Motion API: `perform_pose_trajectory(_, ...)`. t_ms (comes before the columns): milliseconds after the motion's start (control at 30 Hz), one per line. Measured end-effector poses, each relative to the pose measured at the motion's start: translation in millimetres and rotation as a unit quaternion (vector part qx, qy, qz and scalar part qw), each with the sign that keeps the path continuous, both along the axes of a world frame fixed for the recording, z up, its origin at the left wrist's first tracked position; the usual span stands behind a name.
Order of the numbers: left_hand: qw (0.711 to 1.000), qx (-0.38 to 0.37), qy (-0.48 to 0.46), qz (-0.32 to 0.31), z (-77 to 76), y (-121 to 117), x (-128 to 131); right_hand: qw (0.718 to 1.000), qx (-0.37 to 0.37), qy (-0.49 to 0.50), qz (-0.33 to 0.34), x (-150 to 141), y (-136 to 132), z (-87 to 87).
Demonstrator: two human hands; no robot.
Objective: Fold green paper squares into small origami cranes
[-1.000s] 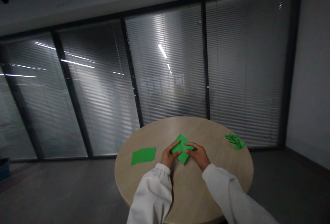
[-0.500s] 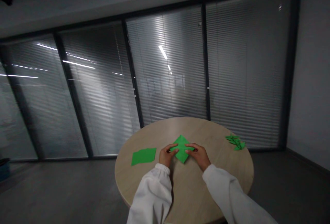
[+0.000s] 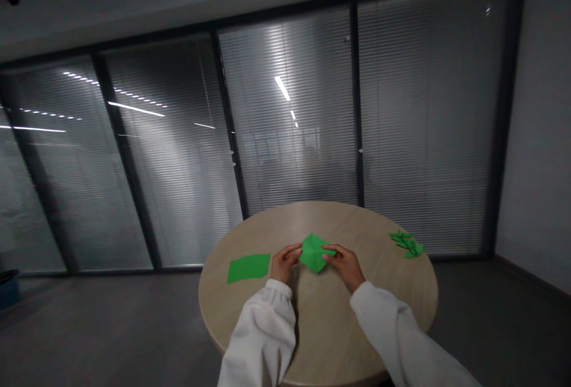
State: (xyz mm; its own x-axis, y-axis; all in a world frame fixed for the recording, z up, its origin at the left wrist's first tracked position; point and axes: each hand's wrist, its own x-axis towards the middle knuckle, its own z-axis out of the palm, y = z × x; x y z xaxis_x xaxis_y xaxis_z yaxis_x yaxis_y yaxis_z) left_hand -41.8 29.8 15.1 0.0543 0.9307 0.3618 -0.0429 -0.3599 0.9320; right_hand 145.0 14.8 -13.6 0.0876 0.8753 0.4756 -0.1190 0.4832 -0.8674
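Observation:
Between my hands is a green sheet of paper (image 3: 313, 252) with crease lines, turned corner-up like a diamond and slightly bent. My left hand (image 3: 284, 263) pinches its left corner between thumb and fingers. At the opposite corner, my right hand (image 3: 345, 265) grips the paper, thumb toward me and fingers along the far side. Both hands are over the middle of the round table. Left of my left hand lies flat green paper (image 3: 248, 268); whether it is one sheet or a stack I cannot tell.
Several folded green paper pieces (image 3: 407, 244) lie in a cluster near the right edge of the round wooden table (image 3: 357, 327). Behind the table stands a glass partition with blinds (image 3: 294, 173). A blue container (image 3: 9, 289) is on the floor at far left.
The held paper has gone from nearly flat to bent, its lower corner raised. My left hand has shifted slightly left and now holds the paper nearer its edge.

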Motion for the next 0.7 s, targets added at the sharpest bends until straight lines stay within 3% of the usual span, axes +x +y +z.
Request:
perform_pose_trajectory(167, 0.981, 0.114, 0.147, 0.048, -1.5, -1.9, 2.8, 0.999, 0.004, -0.032, -0.009, -2.4, -2.2, 1.6)
perform_pose_trajectory(267, 0.969, 0.155, 0.184, 0.060, -2.1, -2.5, 4.1, 0.996, 0.017, -0.079, -0.038, -2.9, -2.1, 1.5)
perform_pose_trajectory(433, 0.960, 0.170, 0.212, 0.062, -2.0, -3.1, 5.2, 0.982, 0.077, -0.149, -0.087, -2.7, -0.6, -1.4)
perform_pose_trajectory(600, 0.958, 0.166, 0.225, 0.062, -1.8, -5.1, 6.4, 0.951, 0.131, -0.208, -0.187, -2.1, -0.3, -3.3)
perform_pose_trajectory(700, 0.959, 0.158, 0.231, 0.046, -1.0, -7.2, 7.8, 0.933, 0.152, -0.262, -0.192, -2.6, -2.5, -0.7)
